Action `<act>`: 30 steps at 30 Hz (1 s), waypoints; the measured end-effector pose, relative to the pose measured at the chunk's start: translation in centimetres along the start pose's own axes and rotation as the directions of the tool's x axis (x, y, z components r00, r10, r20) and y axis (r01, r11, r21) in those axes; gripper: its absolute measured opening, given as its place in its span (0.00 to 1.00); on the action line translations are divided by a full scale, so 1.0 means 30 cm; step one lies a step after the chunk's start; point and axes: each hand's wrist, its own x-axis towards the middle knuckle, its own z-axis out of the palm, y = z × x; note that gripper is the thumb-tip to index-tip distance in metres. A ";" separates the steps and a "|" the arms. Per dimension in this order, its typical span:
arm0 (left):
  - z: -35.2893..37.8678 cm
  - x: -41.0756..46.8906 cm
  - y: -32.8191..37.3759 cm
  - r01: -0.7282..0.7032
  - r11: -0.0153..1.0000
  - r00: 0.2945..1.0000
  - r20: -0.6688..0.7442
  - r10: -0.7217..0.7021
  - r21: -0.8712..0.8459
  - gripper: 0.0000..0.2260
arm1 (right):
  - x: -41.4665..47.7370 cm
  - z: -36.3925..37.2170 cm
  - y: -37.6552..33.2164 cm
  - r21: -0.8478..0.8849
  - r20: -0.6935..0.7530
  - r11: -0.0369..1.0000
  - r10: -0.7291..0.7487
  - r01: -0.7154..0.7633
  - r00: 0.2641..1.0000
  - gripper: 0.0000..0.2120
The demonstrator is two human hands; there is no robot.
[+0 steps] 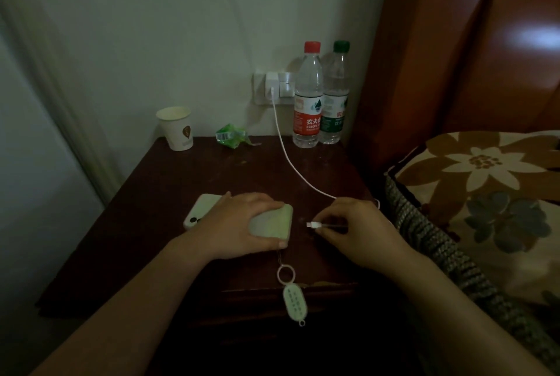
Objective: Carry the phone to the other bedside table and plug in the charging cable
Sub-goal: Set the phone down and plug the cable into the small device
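Observation:
A pale green phone (269, 222) lies face down on the dark wooden bedside table (169, 194), its camera end to the left. My left hand (242, 224) grips it across the middle. A strap with a ring and a pale green charm (294, 303) hangs from the phone over the table's front edge. My right hand (354, 227) pinches the plug end of the white charging cable (291, 160), the connector tip pointing left, a short gap from the phone's right end. The cable runs up to a white charger (271, 85) in the wall socket.
A paper cup (176, 127) and a crumpled green wrapper (231, 135) sit at the table's back. Two water bottles (307, 97) stand at the back right by the socket. A wooden headboard (454, 57) and a floral pillow (485, 181) lie to the right.

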 end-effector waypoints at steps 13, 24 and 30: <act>-0.035 -0.108 -0.036 0.043 0.999 0.983 -0.177 -0.043 -0.008 0.41 | 0.019 0.041 -0.108 0.094 -0.032 0.992 -0.082 0.084 0.996 0.07; -0.047 -0.221 -0.040 -0.005 0.994 0.957 -0.289 -0.027 -0.110 0.37 | 0.018 0.072 -0.199 0.138 -0.006 0.980 -0.143 0.143 0.990 0.08; -0.052 -0.241 -0.039 -0.022 0.990 0.957 -0.290 -0.020 -0.141 0.36 | 0.023 0.060 -0.215 0.126 -0.004 0.980 -0.153 0.152 0.988 0.08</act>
